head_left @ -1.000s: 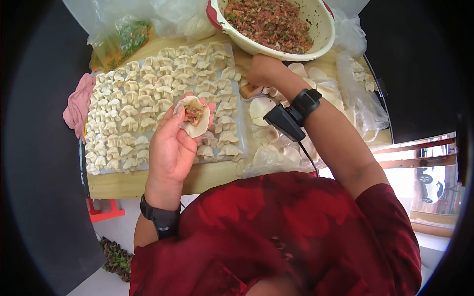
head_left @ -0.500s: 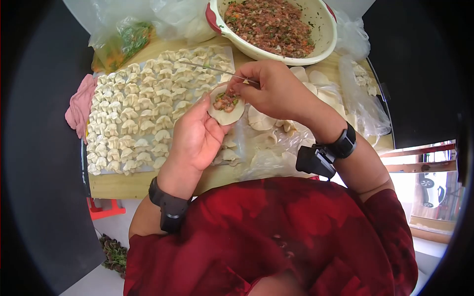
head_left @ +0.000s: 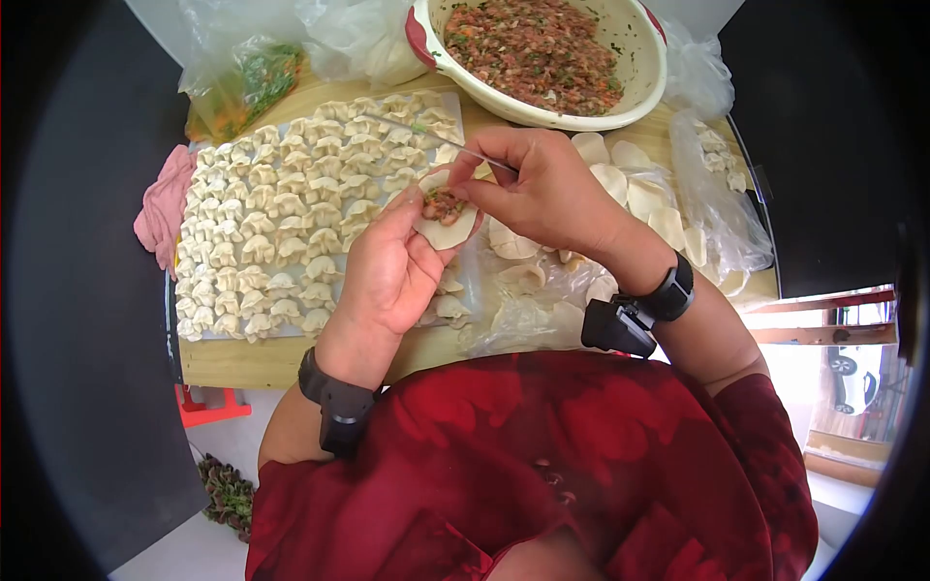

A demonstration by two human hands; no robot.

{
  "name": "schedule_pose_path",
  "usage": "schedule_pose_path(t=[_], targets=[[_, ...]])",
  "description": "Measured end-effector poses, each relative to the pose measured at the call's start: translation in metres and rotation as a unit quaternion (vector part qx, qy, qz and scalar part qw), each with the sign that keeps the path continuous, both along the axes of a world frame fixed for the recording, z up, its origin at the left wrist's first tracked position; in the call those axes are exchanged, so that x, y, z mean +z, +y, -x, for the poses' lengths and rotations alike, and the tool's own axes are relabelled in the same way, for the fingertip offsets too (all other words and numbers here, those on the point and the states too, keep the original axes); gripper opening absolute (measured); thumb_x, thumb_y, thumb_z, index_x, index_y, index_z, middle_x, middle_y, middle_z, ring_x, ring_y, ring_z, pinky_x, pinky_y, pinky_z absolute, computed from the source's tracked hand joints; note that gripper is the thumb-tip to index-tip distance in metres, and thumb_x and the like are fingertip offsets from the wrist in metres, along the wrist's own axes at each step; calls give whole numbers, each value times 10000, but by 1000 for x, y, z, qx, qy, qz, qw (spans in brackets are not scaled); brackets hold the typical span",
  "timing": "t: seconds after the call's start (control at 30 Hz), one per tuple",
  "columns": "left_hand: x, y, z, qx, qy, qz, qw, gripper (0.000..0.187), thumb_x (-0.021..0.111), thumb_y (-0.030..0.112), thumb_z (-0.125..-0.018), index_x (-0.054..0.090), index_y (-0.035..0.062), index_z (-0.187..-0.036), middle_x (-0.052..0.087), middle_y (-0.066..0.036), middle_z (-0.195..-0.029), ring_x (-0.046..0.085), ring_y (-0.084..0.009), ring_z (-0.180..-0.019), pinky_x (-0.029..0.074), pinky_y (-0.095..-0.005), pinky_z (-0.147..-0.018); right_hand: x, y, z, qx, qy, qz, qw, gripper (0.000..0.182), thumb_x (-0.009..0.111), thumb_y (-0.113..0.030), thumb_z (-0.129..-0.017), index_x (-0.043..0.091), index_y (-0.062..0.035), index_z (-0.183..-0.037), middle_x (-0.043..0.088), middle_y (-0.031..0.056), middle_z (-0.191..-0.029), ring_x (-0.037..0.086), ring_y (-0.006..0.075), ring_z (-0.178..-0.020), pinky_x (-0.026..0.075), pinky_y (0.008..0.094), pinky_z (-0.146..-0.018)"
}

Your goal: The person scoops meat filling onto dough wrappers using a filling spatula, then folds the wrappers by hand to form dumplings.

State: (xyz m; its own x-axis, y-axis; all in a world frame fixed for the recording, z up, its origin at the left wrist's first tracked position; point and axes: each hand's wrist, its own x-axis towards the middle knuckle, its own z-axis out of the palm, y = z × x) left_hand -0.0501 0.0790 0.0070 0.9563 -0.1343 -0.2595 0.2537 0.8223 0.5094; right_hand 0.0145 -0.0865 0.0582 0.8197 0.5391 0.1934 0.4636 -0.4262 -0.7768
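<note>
My left hand (head_left: 392, 266) cups a round dumpling wrapper (head_left: 448, 235) with a mound of meat filling (head_left: 443, 205) at its centre. Its thumb and fingers press the wrapper's sides, so the dough curves up around the filling. My right hand (head_left: 542, 189) grips a thin metal stick (head_left: 448, 146), which points up and to the left over the finished dumplings (head_left: 291, 205). The right fingertips also touch the wrapper's right edge. Part of the wrapper is hidden behind them.
A large bowl of meat filling (head_left: 651, 94) stands at the back. Loose wrappers (head_left: 644, 198) lie right of my hands, partly on a plastic bag (head_left: 542, 324). A bag of chopped vegetables (head_left: 257, 82) sits back left, and a pink cloth (head_left: 163, 208) hangs over the left edge.
The wrapper has gone from nearly flat to curved up at its sides. My right fingers have come against its edge, still gripping the stick. The whole view has shifted slightly.
</note>
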Motion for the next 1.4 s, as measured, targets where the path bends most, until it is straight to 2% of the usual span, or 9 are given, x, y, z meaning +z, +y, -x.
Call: schedule_pose_path(t=[0.07, 0.13, 0.37, 0.47, 0.53, 0.63, 1.07, 1.13, 1.4], targets=[[-1, 2, 0, 3, -3, -5, 1000, 385, 326, 139, -1030, 401, -65, -1348, 518, -193, -1309, 539, -276, -1209, 441, -433, -1061, -3, -2, -2, 3, -5, -5, 1000, 130, 704, -161, -793, 667, -47, -841, 606, 88, -640, 560, 181, -559, 445, 332, -538], [-2, 3, 0, 6, -6, -10, 1000, 388, 328, 139, -1030, 397, -65, -1353, 517, -195, -1309, 539, -278, -1209, 443, -433, -1061, -5, -5, -4, 27, -10, 26, 999, 113, 723, -132, -808, 670, -95, -901, 402, -50, -580, 327, 47, -526, 279, 233, -478], [-5, 22, 0, 32, -9, 8, 999, 394, 338, 153, -1036, 392, -77, -1351, 520, -222, -1295, 536, -330, -1209, 488, -413, -1020, -12, -11, -17, 22, 64, 28, 997, 128, 687, -136, -840, 676, -74, -952, 419, -48, -612, 351, 41, -557, 306, 228, -503], [-3, 37, 0, 46, -32, 21, 998, 396, 347, 164, -1038, 390, -75, -1351, 523, -231, -1285, 529, -349, -1214, 504, -403, -1004, -48, -11, -37, -26, 70, 11, 997, 175, 595, -138, -910, 673, -45, -1036, 576, 45, -697, 498, 114, -615, 417, 268, -582], [-3, 48, 3, 61, -47, 36, 996, 386, 359, 168, -1038, 403, -57, -1348, 537, -220, -1266, 528, -344, -1216, 510, -398, -997, -58, -7, -42, -82, -46, 65, 993, 235, 510, -167, -923, 667, -23, -1023, 671, 210, -868, 654, 369, -814, 502, 424, -735], [-1, 58, 7, 82, -42, 26, 995, 379, 364, 172, -1037, 413, -48, -1342, 547, -207, -1255, 529, -340, -1214, 513, -395, -994, -65, -1, -43, -85, -9, 83, 993, 261, 513, -192, -930, 650, -2, -1044, 650, 252, -921, 603, 450, -884, 484, 469, -800], [-1, 41, 6, 52, -17, 0, 999, 384, 379, 172, -1033, 405, -31, -1358, 559, -199, -1231, 538, -349, -1198, 515, -398, -979, -77, 16, -57, -65, -26, 19, 997, 234, 657, -206, -836, 663, -30, -992, 670, 194, -836, 653, 349, -791, 503, 422, -730], [0, 41, 7, 50, -23, -8, 998, 386, 392, 176, -1030, 407, -30, -1356, 562, -196, -1226, 539, -351, -1197, 515, -402, -978, -80, 19, -61, -80, -67, 32, 994, 214, 700, -188, -810, 646, -52, -966, 625, 97, -701, 583, 209, -607, 475, 349, -605], [0, 41, 10, 61, -16, -28, 998, 378, 398, 171, -1027, 414, -35, -1343, 563, -197, -1221, 540, -358, -1195, 510, -411, -981, -84, 24, -61, -106, -57, -5, 993, 161, 695, -167, -778, 639, -67, -891, 655, 154, -766, 644, 336, -731, 502, 413, -668]])
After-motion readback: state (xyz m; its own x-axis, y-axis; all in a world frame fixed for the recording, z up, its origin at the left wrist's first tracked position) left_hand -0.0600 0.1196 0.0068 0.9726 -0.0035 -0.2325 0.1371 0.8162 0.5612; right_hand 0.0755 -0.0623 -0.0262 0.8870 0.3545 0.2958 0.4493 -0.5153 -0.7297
